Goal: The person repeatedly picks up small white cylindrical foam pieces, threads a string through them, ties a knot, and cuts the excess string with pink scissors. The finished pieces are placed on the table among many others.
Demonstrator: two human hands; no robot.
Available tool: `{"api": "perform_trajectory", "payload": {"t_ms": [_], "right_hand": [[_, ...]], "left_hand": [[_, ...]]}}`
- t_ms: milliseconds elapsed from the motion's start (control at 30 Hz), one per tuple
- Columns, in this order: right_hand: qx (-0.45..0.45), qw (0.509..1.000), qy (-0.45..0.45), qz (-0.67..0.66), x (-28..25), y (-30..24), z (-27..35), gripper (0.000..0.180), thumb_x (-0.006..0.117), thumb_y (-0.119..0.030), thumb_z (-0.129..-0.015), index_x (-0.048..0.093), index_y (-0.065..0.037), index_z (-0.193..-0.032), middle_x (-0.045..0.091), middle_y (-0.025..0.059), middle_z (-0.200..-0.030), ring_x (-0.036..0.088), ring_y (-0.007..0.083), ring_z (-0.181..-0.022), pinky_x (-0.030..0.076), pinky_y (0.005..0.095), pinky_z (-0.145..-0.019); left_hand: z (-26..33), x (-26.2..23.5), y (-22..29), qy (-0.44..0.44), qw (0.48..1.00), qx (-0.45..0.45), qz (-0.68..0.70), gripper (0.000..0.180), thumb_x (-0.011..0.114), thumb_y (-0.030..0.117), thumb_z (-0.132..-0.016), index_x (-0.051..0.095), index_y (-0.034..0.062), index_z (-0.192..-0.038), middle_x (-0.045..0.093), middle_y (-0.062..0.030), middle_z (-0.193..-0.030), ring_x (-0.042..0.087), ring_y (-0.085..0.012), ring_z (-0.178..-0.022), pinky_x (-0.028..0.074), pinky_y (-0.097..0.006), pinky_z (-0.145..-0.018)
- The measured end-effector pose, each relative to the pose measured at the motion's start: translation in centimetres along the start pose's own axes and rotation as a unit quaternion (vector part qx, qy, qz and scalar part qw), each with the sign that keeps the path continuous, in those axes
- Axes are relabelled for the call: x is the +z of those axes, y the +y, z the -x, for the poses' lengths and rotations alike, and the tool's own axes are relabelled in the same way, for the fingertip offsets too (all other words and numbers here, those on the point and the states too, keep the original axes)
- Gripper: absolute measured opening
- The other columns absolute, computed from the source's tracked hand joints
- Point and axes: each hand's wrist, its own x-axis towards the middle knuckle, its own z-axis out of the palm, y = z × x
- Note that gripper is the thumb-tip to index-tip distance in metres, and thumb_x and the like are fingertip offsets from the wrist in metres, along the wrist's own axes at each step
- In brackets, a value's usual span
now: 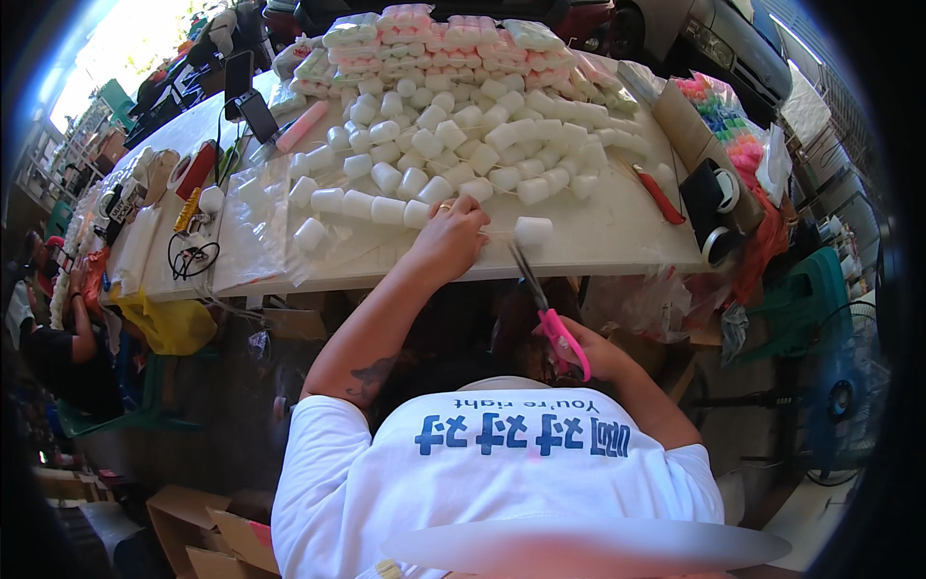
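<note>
My left hand (451,237) is closed at the near edge of the table, pinching a row of white cylinders (359,205) strung on a thin cord. Just right of its fingers, one white cylinder (533,231) lies by the table edge, with a bit of cord towards the hand. My right hand (600,355) is below the edge and grips pink-handled scissors (557,333). Their dark blades point up towards that cylinder and the cord. How far the blades are apart is hard to see. A large heap of similar white cylinders (449,135) covers the middle of the table.
Stacked clear packs (405,29) of pink and white pieces stand behind the heap. Red-handled pliers (660,196) lie right, near a cardboard box (694,135) and black-and-white rolls (719,245). Left are a plastic sheet (253,227), a cable (193,256) and a phone (239,82). Another person (68,357) sits far left.
</note>
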Motion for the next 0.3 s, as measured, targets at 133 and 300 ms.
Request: {"api": "perform_trajectory", "payload": {"t_ms": [133,300], "right_hand": [[0.024,1.0,0.008,0.0,0.7,-0.4,-1.8,0.049,0.053,-0.043,-0.094,0.046,-0.008,-0.127,0.053,0.0027,-0.081,0.055,0.0128,-0.071,0.047,0.0281,-0.065],[0.024,0.998,0.039,0.039,1.1,-1.2,-3.3,0.049,0.049,-0.046,-0.095,0.047,-0.009,-0.126,0.055,0.0036,-0.078,0.056,0.0136,-0.068,0.049,0.0287,-0.064]], "left_hand": [[-0.1,0.2,0.1,-0.007,1.0,-0.008,-0.006,0.013,0.066,0.015,-0.08,0.067,0.0076,-0.091,0.059,-0.0089,-0.105,0.056,-0.0291,-0.103,0.033,-0.042,-0.098],[-0.3,0.6,-0.2,0.004,1.0,-0.005,0.005,0.014,0.067,0.017,-0.079,0.068,0.0081,-0.089,0.059,-0.0086,-0.104,0.055,-0.0287,-0.104,0.032,-0.043,-0.098]]}}
